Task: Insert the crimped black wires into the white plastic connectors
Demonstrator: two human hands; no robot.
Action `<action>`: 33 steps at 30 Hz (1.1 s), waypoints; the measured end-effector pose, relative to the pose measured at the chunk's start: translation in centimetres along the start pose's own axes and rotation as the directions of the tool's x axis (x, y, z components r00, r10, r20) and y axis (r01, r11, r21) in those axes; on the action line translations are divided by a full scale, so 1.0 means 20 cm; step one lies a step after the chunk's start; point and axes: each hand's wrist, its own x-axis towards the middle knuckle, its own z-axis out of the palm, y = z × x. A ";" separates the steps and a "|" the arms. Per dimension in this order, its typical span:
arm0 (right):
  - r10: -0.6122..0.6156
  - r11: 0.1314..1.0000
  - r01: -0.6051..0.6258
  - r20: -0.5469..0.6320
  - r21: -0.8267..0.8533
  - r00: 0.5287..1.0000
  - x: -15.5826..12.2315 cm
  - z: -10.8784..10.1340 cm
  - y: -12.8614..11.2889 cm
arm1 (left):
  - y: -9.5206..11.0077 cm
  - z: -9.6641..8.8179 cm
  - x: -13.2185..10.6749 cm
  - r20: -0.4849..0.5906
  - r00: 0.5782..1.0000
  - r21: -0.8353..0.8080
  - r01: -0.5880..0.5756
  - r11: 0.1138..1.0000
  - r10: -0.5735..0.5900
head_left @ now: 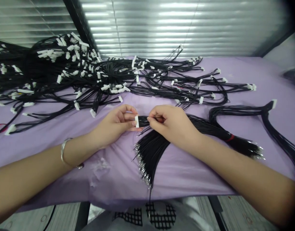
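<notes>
Between thumb and fingers, my left hand (121, 120) grips a white plastic connector (137, 121). Several black wires (144, 121) run out of the connector's right side. My right hand (172, 123) pinches at these wires just right of the connector; which single wire its fingertips hold is partly hidden. Below and partly under my right hand fans a bundle of loose black wires (153, 147) with bare metal terminals at the ends. That bundle stretches right to a red tie (230, 138), where more metal ends show.
A large heap of black wire harnesses (72, 70) with white connectors covers the back and left of the purple cloth (113, 179). Another harness (236, 110) curves at the right. Window blinds (149, 29) stand behind; the table's front edge lies near my lap.
</notes>
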 end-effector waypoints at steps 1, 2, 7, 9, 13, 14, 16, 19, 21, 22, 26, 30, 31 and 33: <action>-0.005 1.000 0.005 -0.008 -0.006 1.000 0.00 0.00 0.00 | 0.00 0.00 0.00 0.002 1.000 0.005 -0.003 1.000 0.003; -0.009 1.000 0.009 -0.015 -0.008 1.000 0.00 0.01 0.00 | 0.00 0.00 0.00 0.005 1.000 0.010 -0.006 1.000 0.006; -0.003 1.000 0.003 -0.018 0.016 1.000 0.00 0.01 0.00 | -0.01 -0.01 0.00 0.011 1.000 0.024 -0.012 1.000 0.012; 0.006 1.000 -0.005 -0.013 0.022 1.000 0.00 0.01 0.01 | -0.01 -0.01 0.00 0.001 1.000 0.024 -0.012 1.000 0.012; 0.011 0.999 -0.010 -0.023 0.041 1.000 0.00 0.01 0.01 | -0.01 -0.01 0.00 -0.007 1.000 0.015 -0.010 1.000 0.010; 0.011 0.999 -0.010 -0.028 0.045 1.000 0.00 0.01 0.01 | -0.01 -0.01 0.00 -0.006 1.000 0.010 -0.009 1.000 0.010; 0.014 0.999 -0.012 -0.037 0.045 0.999 0.00 0.01 0.01 | -0.01 -0.01 0.01 -0.009 1.000 0.003 -0.003 1.000 0.003; 0.006 0.999 -0.004 -0.046 0.043 0.999 -0.01 0.01 0.01 | -0.01 -0.01 0.01 -0.017 1.000 0.003 0.005 1.000 -0.005; 0.004 0.999 -0.001 -0.052 0.042 0.999 -0.01 0.01 0.01 | -0.01 -0.01 0.01 -0.018 1.000 0.005 0.006 1.000 -0.006; 0.004 0.999 -0.002 -0.052 0.043 0.999 -0.01 0.01 0.00 | -0.01 -0.01 0.01 -0.019 1.000 0.004 0.008 1.000 -0.008; -0.006 1.000 0.007 -0.035 0.020 0.999 -0.01 0.01 0.00 | -0.01 -0.01 0.00 -0.023 1.000 -0.012 0.012 1.000 -0.012; -0.024 1.000 0.023 -0.034 -0.017 0.999 -0.01 0.02 0.00 | -0.01 -0.01 0.01 -0.013 1.000 -0.030 0.005 1.000 -0.005; -0.032 0.999 0.032 -0.032 -0.022 0.999 -0.01 0.03 0.00 | -0.02 -0.01 0.01 -0.007 1.000 -0.026 0.002 1.000 -0.002; -0.052 0.998 0.052 -0.019 -0.039 0.998 -0.01 0.04 0.00 | -0.02 -0.02 0.01 0.002 1.000 -0.019 -0.004 1.000 0.004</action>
